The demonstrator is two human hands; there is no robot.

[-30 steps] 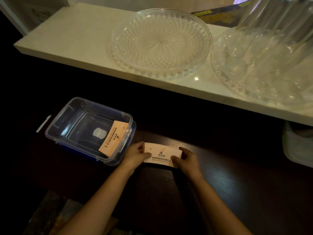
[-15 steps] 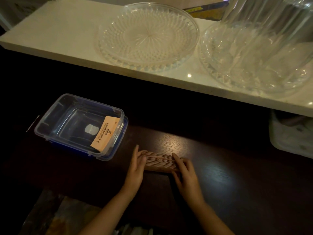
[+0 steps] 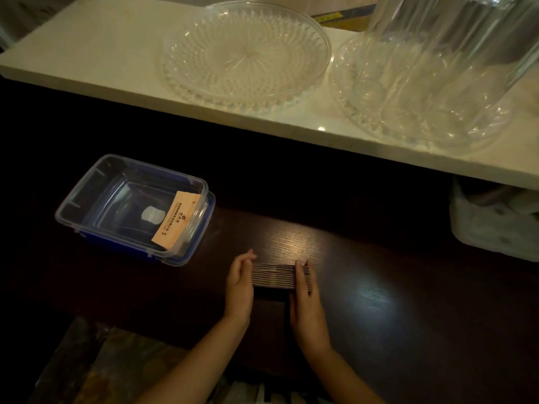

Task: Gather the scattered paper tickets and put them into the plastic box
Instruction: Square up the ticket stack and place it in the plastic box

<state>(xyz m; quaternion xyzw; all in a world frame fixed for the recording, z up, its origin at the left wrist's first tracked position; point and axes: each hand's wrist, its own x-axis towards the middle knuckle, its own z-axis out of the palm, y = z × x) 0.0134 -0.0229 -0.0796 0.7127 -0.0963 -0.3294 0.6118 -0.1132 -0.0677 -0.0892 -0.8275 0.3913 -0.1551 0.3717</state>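
Tickets (image 3: pixel 272 275): stack standing on edge on dark wooden table (image 3: pixel 379 301), right of plastic box (image 3: pixel 87 196). Left hand (image 3: pixel 240 282) flat against stack's left end; right hand (image 3: pixel 304 295) flat against right end, both pressing stack between palms. Single ticket (image 3: pixel 176 220) leans inside plastic box against right wall.

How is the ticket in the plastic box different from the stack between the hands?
The single ticket leans face up against the wall of the plastic box, print showing; the stack stands on edge on the dark table, only edges showing. The single ticket is untouched; both hands press the stack's ends. Both are paper tickets.
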